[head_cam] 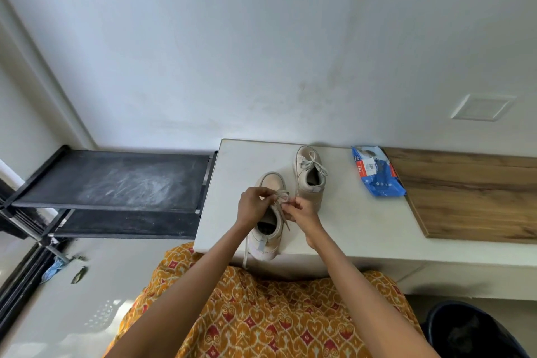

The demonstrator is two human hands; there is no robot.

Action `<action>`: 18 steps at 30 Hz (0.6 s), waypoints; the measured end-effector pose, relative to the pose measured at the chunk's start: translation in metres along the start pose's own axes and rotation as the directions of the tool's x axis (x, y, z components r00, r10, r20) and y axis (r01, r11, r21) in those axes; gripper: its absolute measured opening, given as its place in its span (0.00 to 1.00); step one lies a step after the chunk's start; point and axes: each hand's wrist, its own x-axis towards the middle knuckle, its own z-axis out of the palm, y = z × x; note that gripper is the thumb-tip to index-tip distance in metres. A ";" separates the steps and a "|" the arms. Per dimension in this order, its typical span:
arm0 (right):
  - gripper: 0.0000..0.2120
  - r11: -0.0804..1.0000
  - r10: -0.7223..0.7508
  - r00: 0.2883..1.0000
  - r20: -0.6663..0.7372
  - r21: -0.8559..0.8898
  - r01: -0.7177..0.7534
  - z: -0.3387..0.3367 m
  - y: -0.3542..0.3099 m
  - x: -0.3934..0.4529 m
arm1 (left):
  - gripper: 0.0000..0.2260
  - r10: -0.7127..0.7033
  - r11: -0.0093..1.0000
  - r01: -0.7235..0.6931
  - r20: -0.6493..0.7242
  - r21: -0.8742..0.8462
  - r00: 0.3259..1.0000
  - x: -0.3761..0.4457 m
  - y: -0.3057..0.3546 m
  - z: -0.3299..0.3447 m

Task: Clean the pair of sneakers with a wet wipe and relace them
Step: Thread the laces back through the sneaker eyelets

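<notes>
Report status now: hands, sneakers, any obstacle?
Left hand and right hand pinch the lace on near sneaker. Far sneaker tied. Nothing in the way.

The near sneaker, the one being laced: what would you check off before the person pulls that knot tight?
1. Both hands on the lace: ok. The left hand and right hand each pinch the lace over the near sneaker.
2. Sneaker steady on the white counter: not ok. Its heel sits right at the front edge.
3. Loose ends under control: not ok. One lace end hangs over the edge.
4. All eyelets threaded: cannot tell, the hands cover them.
5. Far sneaker finished: ok, it shows a tied bow.
6. Wipes pack within reach: ok, it lies on the counter to the right.
</notes>
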 end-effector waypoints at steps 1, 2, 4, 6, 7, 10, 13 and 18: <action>0.07 1.000 0.015 1.000 -0.010 0.026 -0.014 -0.001 -0.002 0.000 | 0.06 -0.008 0.999 0.009 0.016 -0.032 1.000 0.000 0.000 -0.001; 0.09 0.997 0.034 0.999 -0.028 0.074 -0.032 -0.003 -0.003 0.002 | 0.07 -0.018 0.998 0.020 0.031 -0.067 0.999 0.000 0.000 -0.003; 0.10 0.988 0.067 0.997 -0.046 0.145 -0.060 -0.005 -0.001 0.004 | 0.07 -0.029 0.993 0.035 0.050 -0.115 0.998 -0.002 0.000 -0.005; 0.11 0.995 0.057 0.998 -0.001 0.088 -0.056 -0.003 0.000 0.004 | 0.07 -0.030 0.989 0.037 0.055 -0.144 0.998 -0.002 -0.001 -0.005; 0.11 0.998 0.040 0.999 0.030 0.040 -0.041 -0.002 0.000 0.004 | 0.07 -0.032 0.986 0.041 0.061 -0.159 0.998 -0.002 -0.003 -0.005; 0.05 1.000 -0.006 0.998 0.058 -0.001 0.006 0.001 -0.006 0.004 | 0.07 -0.045 0.981 0.060 0.086 -0.183 0.995 -0.001 -0.005 -0.006; 0.06 1.000 -0.009 1.000 -0.002 -0.004 0.009 0.002 -0.007 0.010 | 0.07 -0.034 0.981 0.051 0.092 -0.185 0.995 -0.001 -0.005 -0.006; 0.05 0.999 -0.011 0.993 -0.121 -0.034 0.007 0.007 -0.014 0.018 | 0.07 -0.025 0.986 0.039 0.086 -0.161 0.996 -0.001 -0.004 -0.005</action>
